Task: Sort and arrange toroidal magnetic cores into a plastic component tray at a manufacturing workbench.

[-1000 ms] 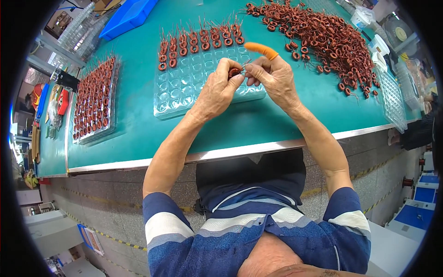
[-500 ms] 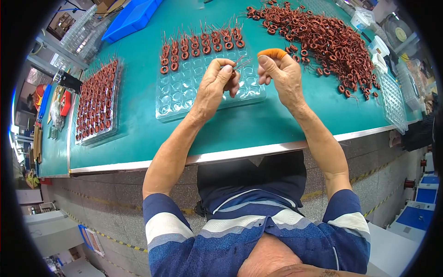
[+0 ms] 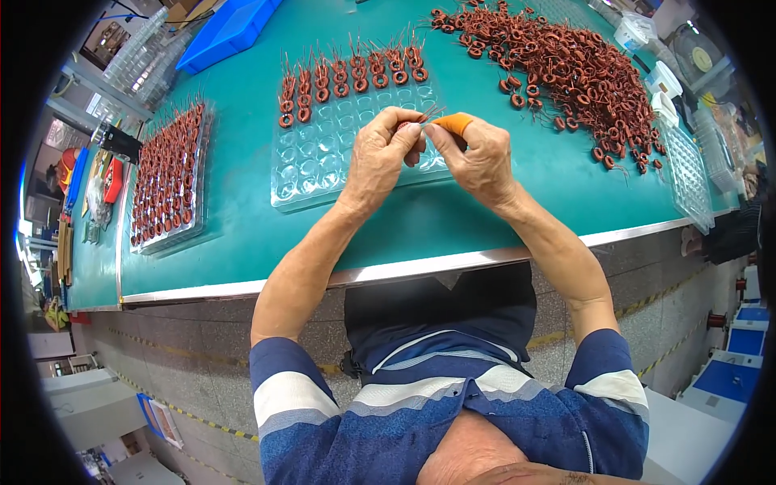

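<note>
Over the clear plastic tray (image 3: 311, 174), my left hand (image 3: 378, 153) is closed around a small copper-wound ring coil (image 3: 411, 124), mostly hidden by the fingers. Thin wire leads stick out of it to the upper right. My right hand (image 3: 477, 158), with an orange cover on its index finger, pinches at these leads beside the left fingertips. Ring coils (image 3: 341, 90) with leads pointing up fill the far rows of the tray; its nearer round pockets hold none.
A large heap of loose coils (image 3: 574, 77) lies at the right. A filled coil tray (image 3: 170, 182) stands at the left, a blue bin (image 3: 230, 36) behind it. Another clear tray (image 3: 687, 174) lies by the right edge. The table's front edge (image 3: 404, 268) runs below my forearms.
My right hand has moved left and its fingers have come together on the coil's leads. The left hand stays almost in place, still holding the coil.
</note>
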`<state>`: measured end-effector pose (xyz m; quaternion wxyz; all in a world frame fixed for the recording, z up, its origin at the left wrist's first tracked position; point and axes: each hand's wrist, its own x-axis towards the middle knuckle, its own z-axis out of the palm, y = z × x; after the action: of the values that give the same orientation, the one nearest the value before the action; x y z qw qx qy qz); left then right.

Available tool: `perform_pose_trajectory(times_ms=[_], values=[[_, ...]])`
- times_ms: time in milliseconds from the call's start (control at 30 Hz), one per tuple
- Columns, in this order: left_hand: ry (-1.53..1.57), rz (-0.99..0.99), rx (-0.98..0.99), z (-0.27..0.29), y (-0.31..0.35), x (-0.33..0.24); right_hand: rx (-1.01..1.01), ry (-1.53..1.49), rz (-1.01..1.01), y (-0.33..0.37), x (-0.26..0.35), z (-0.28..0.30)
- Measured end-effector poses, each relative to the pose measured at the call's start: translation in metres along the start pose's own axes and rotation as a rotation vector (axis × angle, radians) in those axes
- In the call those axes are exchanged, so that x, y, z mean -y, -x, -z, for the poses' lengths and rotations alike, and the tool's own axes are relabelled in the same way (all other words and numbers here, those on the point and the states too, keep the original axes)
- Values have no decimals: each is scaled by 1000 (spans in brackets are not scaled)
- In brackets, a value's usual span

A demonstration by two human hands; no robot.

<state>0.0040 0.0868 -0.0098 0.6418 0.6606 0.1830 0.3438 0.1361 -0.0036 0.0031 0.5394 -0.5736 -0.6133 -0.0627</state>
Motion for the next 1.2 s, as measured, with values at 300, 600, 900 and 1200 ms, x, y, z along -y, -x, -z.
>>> perform_pose_trajectory(times_ms=[300,600,900,1200], values=[[14,48,31,6,-1,11,108,-285,-451,-1,-10,-2],[-35,17,54,4,2,7,62,-475,-451,-2,-8,-2],[92,-94,81,-2,4,5,110,-556,-542,-5,-7,5],[45,-18,43,4,1,14,51,-585,-470,-6,-13,-1]])
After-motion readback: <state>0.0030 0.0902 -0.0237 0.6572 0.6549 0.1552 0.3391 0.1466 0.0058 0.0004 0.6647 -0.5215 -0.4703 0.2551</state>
